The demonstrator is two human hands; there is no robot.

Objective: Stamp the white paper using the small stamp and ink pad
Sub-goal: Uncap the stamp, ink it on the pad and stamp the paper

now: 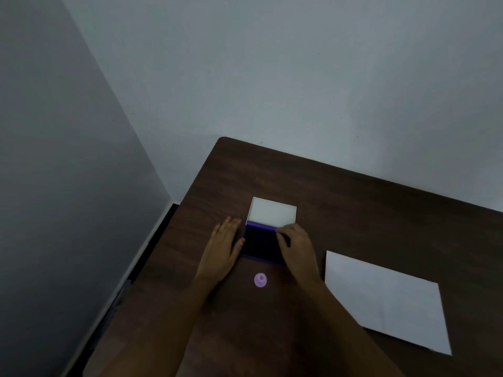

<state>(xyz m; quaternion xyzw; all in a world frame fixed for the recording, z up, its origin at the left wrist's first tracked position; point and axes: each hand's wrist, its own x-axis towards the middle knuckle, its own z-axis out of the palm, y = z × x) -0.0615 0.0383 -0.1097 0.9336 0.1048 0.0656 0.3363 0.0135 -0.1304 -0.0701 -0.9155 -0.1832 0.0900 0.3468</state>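
Dark wooden surface (353,213) fills the near view. White paper (386,300) lies right, untouched. Further left the ink pad (261,244) sits opened, lid (273,213) tipped back. Left hand (223,246) rests flat, fingers spread, beside it; right hand (296,243) pinches its edge. Small stamp (260,280) stands nearer, unheld: picking it up for inking seems next.

office or study corner | dark wooden desk (353,202) | bare grey walls (272,63)

Dark matt wood-grain table (340,202), smooth white paper (386,300), pale plastic stamp (260,280).
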